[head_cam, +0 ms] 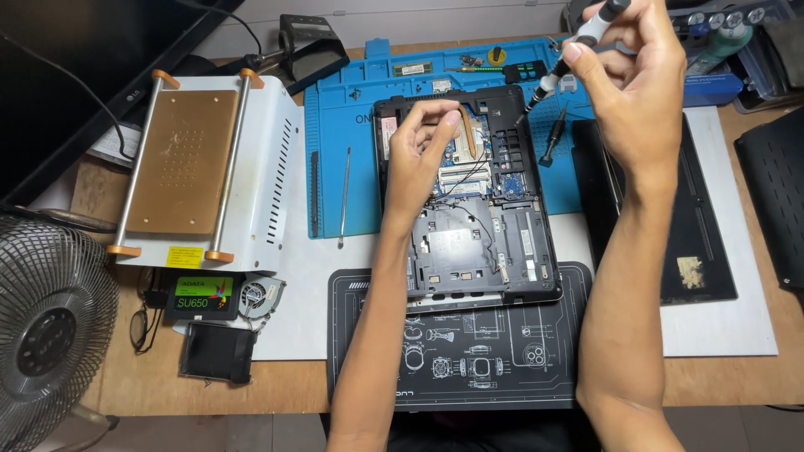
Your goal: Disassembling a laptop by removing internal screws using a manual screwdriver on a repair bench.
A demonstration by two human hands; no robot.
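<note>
Your left hand (pixel 423 155) rests on the opened laptop (pixel 469 201), which lies bottom-up in the middle of the worktop (pixel 729 368), straddling the blue mat (pixel 335 167) at its far end and the black mat (pixel 452 351) at its near end. Its long axis runs roughly 12 to 6 o'clock. The left fingers (pixel 448 117) are curled and nearly closed, pinching or pressing at the copper heat pipe (pixel 469 138) in the upper part of the chassis; you cannot tell from this view whether they actually grip it or only touch it.

Your right hand (pixel 641 84) is raised above the laptop's far right corner, at about 1 o'clock from the left hand. Its fingers are closed around a screwdriver (pixel 569 54), held near the top of the handle. The shaft slants down toward 7 o'clock, so the tip points at the chassis edge just right of the heat pipe, close to it but seemingly not yet seated on anything.

The left hand is the nearer one to the board; the right hangs higher, wrist bent, forearm coming up from 6 o'clock along the laptop's right side.

A second, small driver (pixel 553 138) lies on the blue mat just right of the chassis. A heating plate (pixel 201 167) sits at 9 o'clock, a fan (pixel 50 335) at 8 o'clock, and a dark panel (pixel 670 209) at 3 o'clock.
</note>
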